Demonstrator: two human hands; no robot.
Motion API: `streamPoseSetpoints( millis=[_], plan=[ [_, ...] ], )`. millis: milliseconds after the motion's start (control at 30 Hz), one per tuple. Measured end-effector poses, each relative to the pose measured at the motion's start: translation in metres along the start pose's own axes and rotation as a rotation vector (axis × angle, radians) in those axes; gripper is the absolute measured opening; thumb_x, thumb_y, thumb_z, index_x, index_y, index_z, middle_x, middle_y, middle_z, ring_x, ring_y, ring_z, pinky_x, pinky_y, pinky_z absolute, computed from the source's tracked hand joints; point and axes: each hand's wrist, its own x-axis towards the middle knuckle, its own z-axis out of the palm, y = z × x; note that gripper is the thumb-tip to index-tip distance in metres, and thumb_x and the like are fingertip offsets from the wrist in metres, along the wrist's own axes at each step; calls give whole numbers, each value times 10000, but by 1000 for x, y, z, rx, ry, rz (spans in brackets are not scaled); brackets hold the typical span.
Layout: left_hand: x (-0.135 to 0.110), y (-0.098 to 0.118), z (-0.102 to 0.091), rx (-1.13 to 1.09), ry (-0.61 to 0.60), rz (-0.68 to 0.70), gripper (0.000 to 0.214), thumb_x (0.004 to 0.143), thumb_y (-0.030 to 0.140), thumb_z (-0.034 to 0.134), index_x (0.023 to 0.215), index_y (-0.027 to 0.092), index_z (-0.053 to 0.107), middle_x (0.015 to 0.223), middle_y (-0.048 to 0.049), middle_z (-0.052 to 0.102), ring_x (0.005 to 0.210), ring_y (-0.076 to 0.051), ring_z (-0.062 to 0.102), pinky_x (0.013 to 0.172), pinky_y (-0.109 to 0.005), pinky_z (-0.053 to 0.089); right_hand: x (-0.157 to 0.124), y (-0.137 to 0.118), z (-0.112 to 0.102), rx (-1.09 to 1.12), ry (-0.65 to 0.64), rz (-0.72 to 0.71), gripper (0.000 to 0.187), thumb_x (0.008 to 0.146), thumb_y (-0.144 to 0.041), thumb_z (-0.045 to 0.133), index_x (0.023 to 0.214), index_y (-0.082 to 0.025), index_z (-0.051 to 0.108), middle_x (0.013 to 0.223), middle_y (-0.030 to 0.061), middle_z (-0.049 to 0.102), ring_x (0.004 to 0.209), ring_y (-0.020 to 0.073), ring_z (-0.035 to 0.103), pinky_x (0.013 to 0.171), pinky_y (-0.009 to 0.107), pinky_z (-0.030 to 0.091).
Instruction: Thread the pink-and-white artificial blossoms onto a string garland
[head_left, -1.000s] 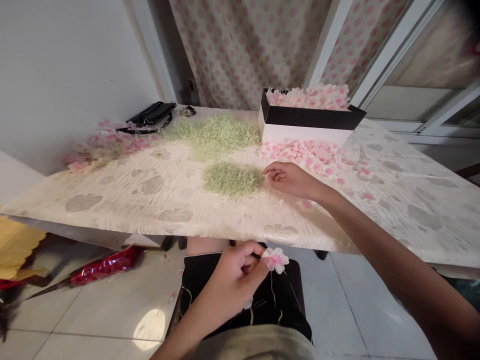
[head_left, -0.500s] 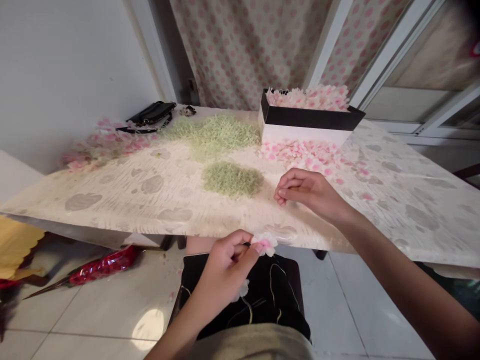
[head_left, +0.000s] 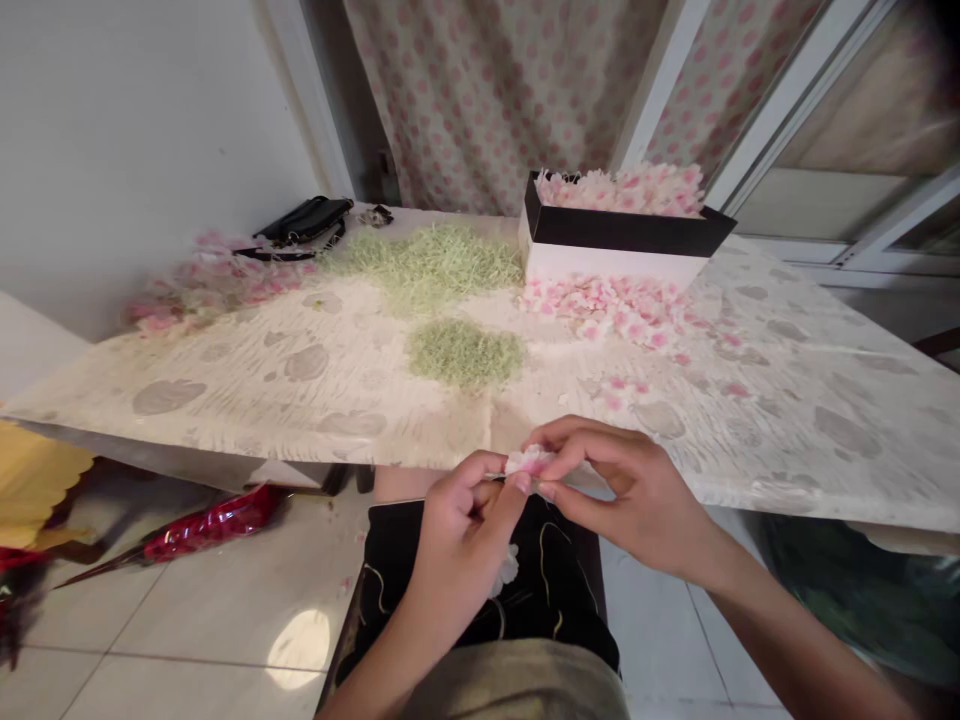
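Note:
A small white-and-pink artificial flower [head_left: 528,461] is held above my lap, just off the table's front edge. The thumb and index finger of my left hand [head_left: 472,530] pinch it from the left. From the right, my right hand [head_left: 622,490] has its fingers closed on the flower's edge, thumb below and fingertips on the petals. Another whitish flower [head_left: 506,572] shows against my dark clothing, partly hidden behind my left hand. Beyond the hands, a small clump of pale green shredded filler [head_left: 465,353] lies on the table, with a few loose pink petals [head_left: 621,388] to its right.
A black-and-white box [head_left: 607,250] full of pink flowers stands at the back, with loose petals [head_left: 637,312] before it. More green filler [head_left: 435,265] lies left of the box. Pink flowers [head_left: 202,290] and a black bag [head_left: 304,225] are far left. A red-wrapped bundle [head_left: 214,522] lies on the floor.
My right hand has come down from above the table toward my left hand and now touches the flower. My left hand still holds it, in nearly the same place.

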Motion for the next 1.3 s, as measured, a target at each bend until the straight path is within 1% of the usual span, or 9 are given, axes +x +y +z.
streamPoseSetpoints(
  millis=[133, 433, 633, 733, 800, 867, 967, 1133, 1300],
  plan=[
    [-3, 2, 0, -1, -40, 4, 199, 867, 348, 566, 765, 177, 559, 458, 120, 243, 386, -72, 247, 392, -210, 181, -1, 2, 6, 52, 9, -24, 190, 779, -26, 603, 755, -215, 595, 842, -8, 656, 760, 121, 635, 683, 243, 490],
    [-2, 2, 0, -2, -141, 23, 178, 878, 307, 562, 777, 160, 565, 479, 124, 232, 430, -70, 173, 410, -214, 151, -8, 0, 4, 15, -45, 42, 237, 769, -1, 558, 716, -217, 477, 836, -31, 578, 761, 115, 586, 695, 248, 453],
    [-3, -1, -7, -36, -232, -8, 204, 921, 354, 537, 829, 177, 580, 521, 104, 268, 447, -75, 236, 423, -211, 198, -9, 2, -3, 88, -181, 246, 160, 910, -163, 534, 1039, -255, 511, 900, -12, 599, 850, 133, 608, 764, 266, 473],
    [-6, -4, -12, -53, -246, -29, 238, 966, 394, 442, 958, 203, 584, 575, 77, 352, 519, -98, 363, 503, -221, 311, -8, 3, -8, 90, -152, 244, 46, 917, -193, 553, 896, -219, 584, 832, -11, 588, 776, 117, 578, 704, 239, 447],
    [-6, -6, -16, 6, -247, -13, 211, 961, 372, 466, 1016, 212, 592, 646, 45, 448, 612, -116, 440, 582, -241, 352, -10, 3, -10, 157, -145, 245, 96, 899, -205, 594, 803, -200, 591, 804, -11, 569, 740, 107, 555, 676, 230, 432],
    [-7, -7, -18, 73, -252, 22, 179, 944, 343, 507, 1000, 203, 604, 707, 22, 498, 655, -125, 464, 603, -250, 356, -13, 2, -12, 259, -193, 231, 114, 882, -198, 622, 773, -192, 591, 799, -10, 552, 723, 102, 543, 665, 229, 427],
    [-7, -7, -18, 98, -263, 68, 162, 927, 317, 534, 921, 182, 623, 668, 31, 467, 600, -117, 427, 549, -244, 327, -19, 3, -11, 317, -263, 150, 100, 873, -167, 635, 779, -191, 614, 859, 8, 532, 792, 120, 555, 702, 251, 435],
    [-10, -5, -16, 130, -268, 186, 122, 916, 236, 575, 893, 191, 687, 750, 9, 557, 624, -105, 447, 556, -238, 325, -30, 9, -5, 299, -200, -1, 138, 899, -98, 577, 894, -216, 646, 1084, 53, 525, 1015, 174, 575, 855, 325, 456],
    [-16, 2, -16, 194, -366, 241, 154, 925, 188, 557, 879, 183, 704, 711, 21, 540, 601, -96, 442, 523, -225, 318, -35, 10, -2, 253, -152, -87, 304, 867, 41, 500, 939, -217, 645, 1040, 42, 584, 924, 144, 612, 757, 279, 473]
  ],
)
